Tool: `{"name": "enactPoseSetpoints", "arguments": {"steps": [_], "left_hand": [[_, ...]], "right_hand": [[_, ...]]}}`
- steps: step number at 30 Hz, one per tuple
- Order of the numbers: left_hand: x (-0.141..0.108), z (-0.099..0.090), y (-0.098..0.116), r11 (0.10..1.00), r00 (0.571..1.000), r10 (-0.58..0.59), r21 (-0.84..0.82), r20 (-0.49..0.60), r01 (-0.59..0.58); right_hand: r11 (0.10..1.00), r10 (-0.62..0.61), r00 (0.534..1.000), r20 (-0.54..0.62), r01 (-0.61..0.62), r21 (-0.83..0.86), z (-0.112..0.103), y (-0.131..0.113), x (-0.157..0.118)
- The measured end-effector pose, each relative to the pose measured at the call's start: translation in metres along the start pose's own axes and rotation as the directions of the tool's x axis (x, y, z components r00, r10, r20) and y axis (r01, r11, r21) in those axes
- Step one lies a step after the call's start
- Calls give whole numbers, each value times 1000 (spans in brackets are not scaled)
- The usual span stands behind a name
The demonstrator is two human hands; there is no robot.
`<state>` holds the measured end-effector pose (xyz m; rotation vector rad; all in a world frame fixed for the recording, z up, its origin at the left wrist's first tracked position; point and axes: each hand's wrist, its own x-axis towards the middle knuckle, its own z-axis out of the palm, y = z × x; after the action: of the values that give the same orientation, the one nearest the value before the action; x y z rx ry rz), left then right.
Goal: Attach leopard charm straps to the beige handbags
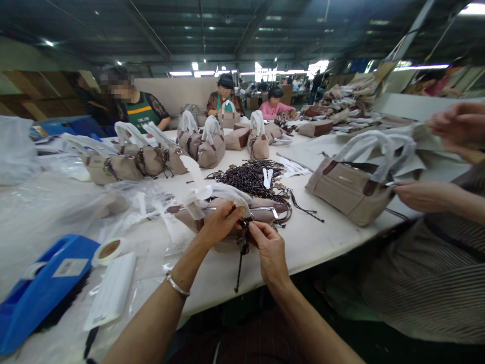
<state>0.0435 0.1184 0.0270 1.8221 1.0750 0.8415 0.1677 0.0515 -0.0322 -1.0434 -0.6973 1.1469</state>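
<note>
Right in front of me a beige handbag (223, 210) with brown trim and a silver zipper lies on the white table. Its handles (227, 192) are wrapped in white paper. My left hand (222, 222) is closed, thumb and fingers pinching at the base of a handle. Beside it my right hand (269, 247) pinches a dark braided charm strap (242, 245), which hangs over the bag's front with its thin tail down. The fingertips of both hands nearly meet there, and the exact fastening is hidden. Behind the bag lies a pile of dark braided straps (246, 177).
A blue tape dispenser (56, 283), a tape roll (108, 251) and a white flat packet (111, 293) lie at left near plastic film. Several finished-looking handbags (142, 159) stand behind. At right, a co-worker's hand (428, 194) holds another handbag (341, 189). Other people sit across the table.
</note>
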Motion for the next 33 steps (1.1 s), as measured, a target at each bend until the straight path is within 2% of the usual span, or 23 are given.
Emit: {"name": "enactPoseSetpoints", "arguments": {"steps": [5,11,15,19,23,29,33], "left_hand": [[-1,1,-2,1000,1000,16,16,-7,-16],[-1,4,-3,1000,1000,9,7,-16,-9],[2,10,0,1000,995,-4,20,-101,6],[4,13,-1,1000,995,-19,3,-103,19],[6,12,-7,997,997,-32,-66,-68,28],[9,9,-6,994,1000,-14,-106,-14,13],[11,10,3,997,999,-32,-70,-23,30]], "right_hand": [[998,-54,999,-1,54,-22,9,-17,1],[963,-81,996,44,90,-254,-1,-31,22],[978,-42,995,95,60,-198,-3,-31,26],[988,-54,998,27,58,-143,0,-25,15],[978,-85,996,-32,77,-194,-2,-21,16],[972,-85,996,30,89,-218,-6,-32,35],[944,-53,983,175,107,-313,-11,-45,43]]}}
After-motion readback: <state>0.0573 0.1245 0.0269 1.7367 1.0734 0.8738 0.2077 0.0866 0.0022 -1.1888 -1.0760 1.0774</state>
